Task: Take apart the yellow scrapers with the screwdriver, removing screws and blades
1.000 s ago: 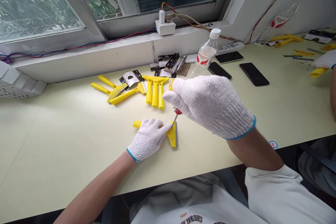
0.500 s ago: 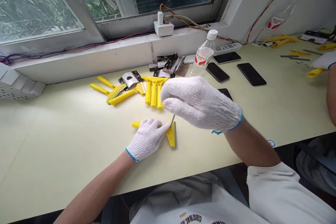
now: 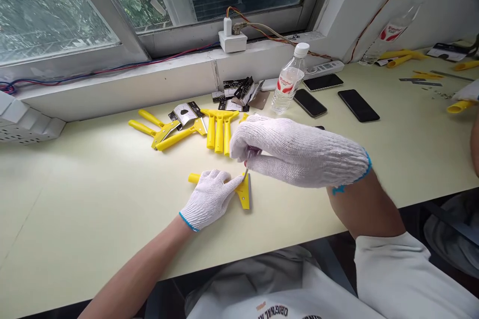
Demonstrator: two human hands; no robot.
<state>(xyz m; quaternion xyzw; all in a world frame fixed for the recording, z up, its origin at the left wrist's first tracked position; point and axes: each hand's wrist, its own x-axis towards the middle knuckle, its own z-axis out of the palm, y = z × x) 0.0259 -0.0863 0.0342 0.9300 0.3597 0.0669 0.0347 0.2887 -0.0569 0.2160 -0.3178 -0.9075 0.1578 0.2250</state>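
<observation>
So, the left grip sits low on the table, closed over a yellow scraper that lies flat with its handle poking out to the left of the grip. The white knit glove covers the neck of the scraper, and the fingertips reach toward its wide yellow head, which has a thin metal blade along its far edge.

Just above and to the right, the right grip is narrow, pinched around a small screwdriver. Its reddish handle is mostly hidden by the gloved fingers, and its thin shaft points down, with the tip at the scraper's head, just beside the left grip's fingertips.

Beyond both grips, three more yellow scrapers lie side by side, with two others to their left. Black-and-silver packaging cards are heaped behind them. Farther right of the grips stand a clear water bottle and two black phones, with a white power strip against the sill.

At the far right edge, a co-worker's gloved hand holds a yellow scraper handle, well apart from the person's own grips, near scattered metal blades.
</observation>
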